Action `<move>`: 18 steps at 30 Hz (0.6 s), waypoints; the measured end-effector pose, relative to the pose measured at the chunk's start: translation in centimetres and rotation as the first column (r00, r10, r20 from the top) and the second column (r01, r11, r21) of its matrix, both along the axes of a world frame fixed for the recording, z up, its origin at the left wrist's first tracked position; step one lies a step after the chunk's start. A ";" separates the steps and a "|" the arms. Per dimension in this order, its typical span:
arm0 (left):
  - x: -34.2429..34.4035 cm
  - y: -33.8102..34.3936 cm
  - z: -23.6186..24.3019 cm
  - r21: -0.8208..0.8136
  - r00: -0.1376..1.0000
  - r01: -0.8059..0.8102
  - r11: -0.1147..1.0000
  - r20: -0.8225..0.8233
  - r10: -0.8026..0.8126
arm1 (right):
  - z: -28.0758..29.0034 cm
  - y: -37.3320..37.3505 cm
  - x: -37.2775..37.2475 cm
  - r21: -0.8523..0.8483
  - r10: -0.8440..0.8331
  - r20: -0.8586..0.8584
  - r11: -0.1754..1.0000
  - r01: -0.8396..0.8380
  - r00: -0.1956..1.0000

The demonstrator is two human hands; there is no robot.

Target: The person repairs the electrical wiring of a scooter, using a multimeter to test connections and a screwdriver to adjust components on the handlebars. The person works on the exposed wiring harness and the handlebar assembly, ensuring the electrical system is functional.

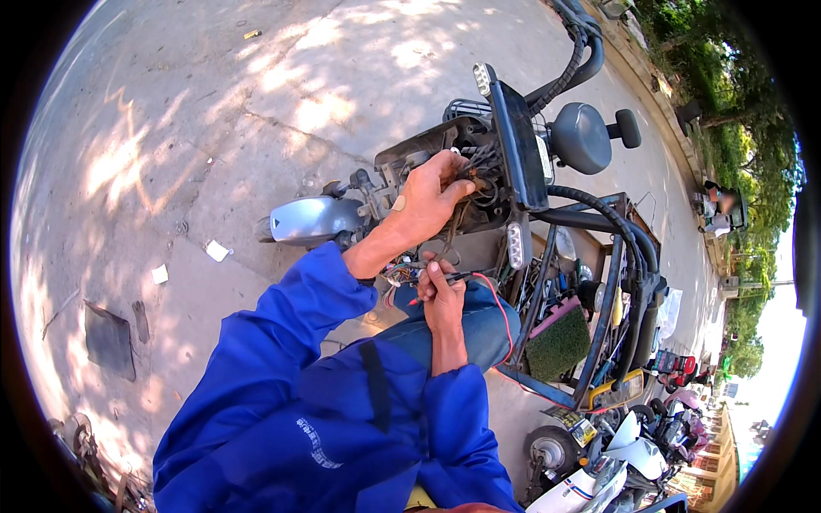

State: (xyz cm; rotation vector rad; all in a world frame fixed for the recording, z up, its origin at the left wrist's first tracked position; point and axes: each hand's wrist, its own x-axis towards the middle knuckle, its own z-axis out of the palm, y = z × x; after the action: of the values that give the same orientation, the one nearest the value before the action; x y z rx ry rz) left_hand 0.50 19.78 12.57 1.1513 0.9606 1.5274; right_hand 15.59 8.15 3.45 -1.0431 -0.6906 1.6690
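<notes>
Here, dark wires (486, 164) lie against the left fingers (446, 161).

I saw strong daylight, which fell on the concrete ground (201, 94) in bright patches with soft shadows between. At the right, the sky (782, 333) was glaring almost white. Toward the dark round border, shapes were bent and rather soft.
</notes>
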 end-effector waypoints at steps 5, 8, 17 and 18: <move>-0.1 -0.3 1.4 0.096 0.939 -0.197 0.976 -0.267 0.216 | 0.2 0.1 -0.4 -0.023 0.011 -0.006 1.000 -0.011 1.000; -0.7 0.3 1.7 0.185 0.863 -0.258 0.948 -0.396 0.313 | 0.0 0.2 -0.6 -0.010 0.030 -0.012 1.000 -0.030 0.999; -0.2 2.1 0.3 -0.090 0.992 -0.014 0.996 0.123 0.025 | 0.8 0.2 -0.9 -0.023 0.039 0.016 0.999 -0.038 0.999; -0.2 1.9 0.5 -0.097 0.991 0.003 0.995 0.134 0.010 | 0.7 0.2 -0.8 -0.017 0.042 0.007 0.999 -0.042 0.999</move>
State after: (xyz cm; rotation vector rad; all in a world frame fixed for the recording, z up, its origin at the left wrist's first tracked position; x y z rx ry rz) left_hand 0.25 21.72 13.03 0.9662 0.9355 1.5235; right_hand 14.77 8.40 4.12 -1.0540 -0.7087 1.7103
